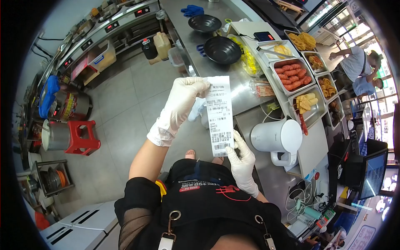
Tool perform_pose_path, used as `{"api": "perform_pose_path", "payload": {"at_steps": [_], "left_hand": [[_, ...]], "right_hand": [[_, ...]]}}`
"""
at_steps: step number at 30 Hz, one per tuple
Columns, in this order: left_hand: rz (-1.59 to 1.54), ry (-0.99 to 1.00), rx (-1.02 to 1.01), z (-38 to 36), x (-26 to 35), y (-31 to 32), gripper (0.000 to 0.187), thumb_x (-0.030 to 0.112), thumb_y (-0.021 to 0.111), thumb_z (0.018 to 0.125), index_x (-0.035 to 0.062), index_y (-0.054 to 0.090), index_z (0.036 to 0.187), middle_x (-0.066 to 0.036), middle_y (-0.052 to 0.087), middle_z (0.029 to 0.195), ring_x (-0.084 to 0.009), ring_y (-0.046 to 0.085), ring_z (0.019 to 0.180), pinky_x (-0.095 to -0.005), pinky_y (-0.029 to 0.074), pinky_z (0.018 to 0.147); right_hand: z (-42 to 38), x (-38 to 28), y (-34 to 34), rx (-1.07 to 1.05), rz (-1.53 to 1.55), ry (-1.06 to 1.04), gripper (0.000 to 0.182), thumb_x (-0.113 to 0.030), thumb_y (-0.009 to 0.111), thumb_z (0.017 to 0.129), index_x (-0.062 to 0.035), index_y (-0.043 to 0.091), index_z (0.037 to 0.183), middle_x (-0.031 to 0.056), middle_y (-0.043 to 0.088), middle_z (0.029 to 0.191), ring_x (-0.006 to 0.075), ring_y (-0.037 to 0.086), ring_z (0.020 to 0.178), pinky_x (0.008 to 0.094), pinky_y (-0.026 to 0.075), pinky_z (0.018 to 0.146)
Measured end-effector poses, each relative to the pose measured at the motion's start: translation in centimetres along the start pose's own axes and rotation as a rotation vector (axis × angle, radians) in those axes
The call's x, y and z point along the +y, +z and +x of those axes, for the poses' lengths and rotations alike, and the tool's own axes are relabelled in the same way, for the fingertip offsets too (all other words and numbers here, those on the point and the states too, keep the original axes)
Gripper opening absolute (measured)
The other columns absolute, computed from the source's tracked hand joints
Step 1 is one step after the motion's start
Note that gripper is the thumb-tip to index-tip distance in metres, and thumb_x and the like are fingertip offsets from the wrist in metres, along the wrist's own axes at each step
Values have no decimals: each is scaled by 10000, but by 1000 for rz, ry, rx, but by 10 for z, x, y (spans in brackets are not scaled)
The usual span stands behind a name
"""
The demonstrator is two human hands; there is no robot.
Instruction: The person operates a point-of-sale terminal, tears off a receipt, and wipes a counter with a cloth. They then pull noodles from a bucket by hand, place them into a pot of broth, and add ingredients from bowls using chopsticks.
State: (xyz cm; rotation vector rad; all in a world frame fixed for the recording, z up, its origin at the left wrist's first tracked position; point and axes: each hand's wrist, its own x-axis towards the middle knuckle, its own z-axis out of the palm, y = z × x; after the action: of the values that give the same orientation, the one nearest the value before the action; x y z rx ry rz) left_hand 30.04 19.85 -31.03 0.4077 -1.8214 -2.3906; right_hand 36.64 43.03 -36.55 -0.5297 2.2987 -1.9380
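Observation:
A long printed paper receipt [219, 112] is stretched out in front of my body, with a barcode near its lower end. My left hand [185, 93], in a white glove, pinches its upper left corner. Lower down, my right hand [241, 163], gloved the same way, grips the bottom right edge between thumb and fingers. Just right of the receipt stands a white electric kettle [271, 137] on the counter. Beyond the paper lies the steel worktop [196, 54].
Two black bowls [222, 50] sit on the worktop near a yellow bag [250, 58]. Metal trays hold sausages [293, 76] and other fried food. A red stool [82, 137] stands on the floor at left. Another person [354, 62] is beyond the counter.

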Motion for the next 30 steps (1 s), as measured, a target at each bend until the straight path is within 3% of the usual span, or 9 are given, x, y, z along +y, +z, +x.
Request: {"api": "perform_pose_path", "payload": {"at_steps": [17, 23, 26, 30], "left_hand": [[14, -23, -16, 13, -1, 22, 149, 73, 582, 826, -37, 680, 849, -67, 663, 762, -117, 580, 681, -249, 462, 691], [-12, -24, 2, 31, -6, 18, 144, 81, 590, 827, -30, 682, 837, -52, 652, 733, -108, 572, 657, -246, 461, 675], [-38, -29, 72, 42, -8, 3, 119, 62, 606, 796, -26, 681, 772, -53, 634, 670, -93, 530, 601, -235, 429, 585], [-3, -53, 100, 60, -4, -30, 124, 72, 603, 817, -22, 683, 802, -44, 643, 703, -87, 537, 611, -233, 439, 606]], "right_hand": [[1, 10, -14, 55, -1, 2, 422, 18, 633, 824, 14, 535, 1235, 138, 589, 1212, 149, 593, 1017, 221, 495, 742], [14, 20, -16, 49, 1, -25, 444, 21, 624, 832, 33, 509, 1261, 91, 639, 1065, 127, 594, 957, 232, 473, 802], [23, 27, -5, 38, 106, 76, 471, 25, 589, 863, 29, 451, 1314, 15, 605, 862, 60, 569, 776, 225, 476, 759], [43, 19, 24, 16, 215, 161, 483, 37, 555, 877, 36, 409, 1337, 31, 604, 862, 69, 578, 770, 222, 489, 733]]}}
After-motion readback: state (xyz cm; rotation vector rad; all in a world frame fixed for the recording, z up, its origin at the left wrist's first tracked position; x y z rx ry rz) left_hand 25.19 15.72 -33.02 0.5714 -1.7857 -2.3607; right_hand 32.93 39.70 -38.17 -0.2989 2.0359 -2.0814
